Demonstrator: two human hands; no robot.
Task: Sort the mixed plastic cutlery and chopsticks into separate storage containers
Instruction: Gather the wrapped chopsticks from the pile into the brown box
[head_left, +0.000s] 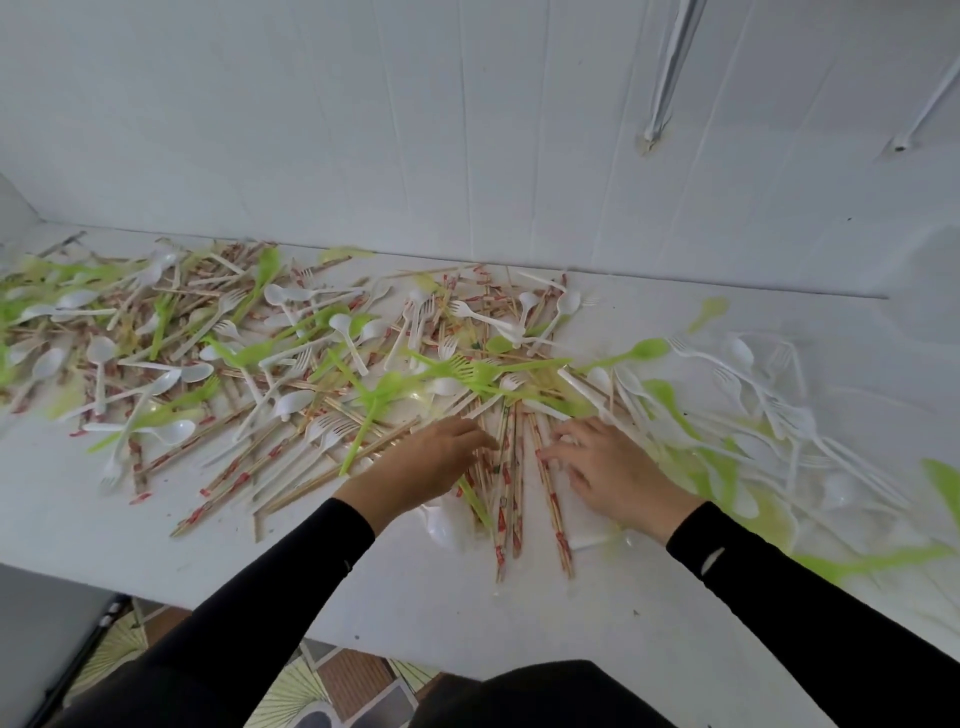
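Observation:
A wide heap of mixed cutlery (291, 343) covers the white table (93, 509): white spoons, white forks, green spoons and forks, and paper-banded wooden chopsticks. Directly in front of me lies a bundle of chopsticks (511, 499) pointing toward the table's near edge. My left hand (426, 462) rests palm down on the bundle's left side, fingers spread over the sticks. On the bundle's right side, my right hand (608, 473) lies flat with fingers apart, its fingertips touching one chopstick. A white spoon (441, 525) lies under my left wrist. Neither hand lifts anything.
A white panelled wall (467, 130) stands right behind the heap. White forks and green spoons (769, 410) pile up blurred at the right. Patterned floor (353, 680) shows below the table's near edge, with a grey surface (36, 623) at the lower left. No containers are in view.

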